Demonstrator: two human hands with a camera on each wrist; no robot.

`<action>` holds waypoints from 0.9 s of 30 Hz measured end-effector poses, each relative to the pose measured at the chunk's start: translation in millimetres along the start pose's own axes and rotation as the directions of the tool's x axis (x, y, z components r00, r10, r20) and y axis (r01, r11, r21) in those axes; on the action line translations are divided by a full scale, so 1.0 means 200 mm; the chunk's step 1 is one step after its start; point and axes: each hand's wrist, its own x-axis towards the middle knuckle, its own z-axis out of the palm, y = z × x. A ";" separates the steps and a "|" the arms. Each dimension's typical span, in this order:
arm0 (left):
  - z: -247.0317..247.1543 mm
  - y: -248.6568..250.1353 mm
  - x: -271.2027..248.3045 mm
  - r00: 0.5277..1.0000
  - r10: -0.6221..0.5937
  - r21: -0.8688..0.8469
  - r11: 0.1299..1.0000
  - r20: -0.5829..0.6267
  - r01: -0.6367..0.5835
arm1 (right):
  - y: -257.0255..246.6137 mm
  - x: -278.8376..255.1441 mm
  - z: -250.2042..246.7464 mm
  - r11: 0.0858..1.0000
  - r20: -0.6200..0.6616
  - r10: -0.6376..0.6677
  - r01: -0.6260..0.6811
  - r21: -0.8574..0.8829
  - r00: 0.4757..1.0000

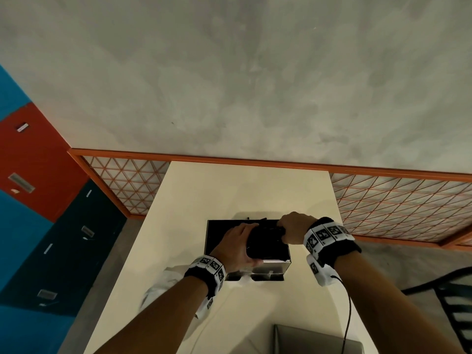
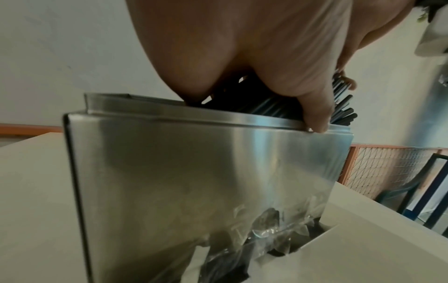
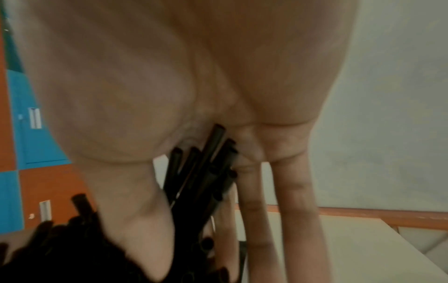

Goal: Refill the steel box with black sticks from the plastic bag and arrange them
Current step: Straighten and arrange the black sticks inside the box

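Observation:
The steel box [image 1: 275,264] stands upright in the middle of the cream table, its brushed front wall [image 2: 194,172] filling the left wrist view. A thick bundle of black sticks [image 1: 265,244] lies across its open top. My left hand [image 1: 238,245] wraps round the bundle's near left side, thumb on the box's front rim [image 2: 315,122]. My right hand [image 1: 293,226] curls over the bundle's far right end. In the right wrist view several sticks [image 3: 208,168] run between its thumb and fingers [image 3: 298,191]. The crumpled plastic bag [image 1: 166,282] lies under my left forearm.
The cream table [image 1: 229,195] reaches back to an orange mesh fence [image 1: 396,198]. A grey flat object [image 1: 319,341] sits at the near edge. A dark chair [image 1: 454,302] stands to the right, coloured lockers [image 1: 38,175] to the left. A black cable [image 1: 348,310] hangs from my right wrist.

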 end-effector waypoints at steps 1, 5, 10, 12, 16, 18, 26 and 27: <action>0.00 -0.01 -0.01 1.000 -0.003 0.001 1.000 -0.003 0.003 | -0.01 0.02 0.00 0.998 0.005 0.029 -0.029 -0.050 1.000; 0.01 -0.03 -0.04 1.000 -0.007 0.005 1.000 -0.020 0.007 | -0.05 0.01 0.01 0.966 -0.091 0.059 -0.080 -0.245 0.994; 0.02 -0.04 -0.06 0.999 -0.004 0.000 1.000 -0.035 0.004 | -0.08 0.04 0.11 0.921 -0.095 -0.037 -0.003 -0.390 0.995; 0.01 -0.04 -0.06 0.999 -0.002 0.008 1.000 -0.034 0.003 | -0.07 0.04 0.12 0.911 -0.094 -0.046 0.003 -0.412 0.995; 0.00 -0.04 -0.07 1.000 -0.011 0.008 1.000 -0.024 0.011 | -0.01 0.04 0.11 0.896 -0.069 -0.044 0.009 -0.445 0.997; 0.00 -0.05 -0.07 1.000 -0.023 0.003 1.000 -0.014 0.023 | 0.02 0.01 0.06 0.905 -0.054 -0.024 -0.001 -0.425 0.998; 0.00 -0.07 -0.09 0.998 -0.058 -0.058 0.997 -0.023 0.057 | 0.24 -0.29 -0.23 0.923 -0.036 0.160 -0.162 -0.349 0.987; -0.01 -0.07 -0.10 0.998 -0.062 -0.075 0.995 -0.023 0.060 | 0.26 -0.34 -0.26 0.927 -0.055 0.174 -0.182 -0.328 0.983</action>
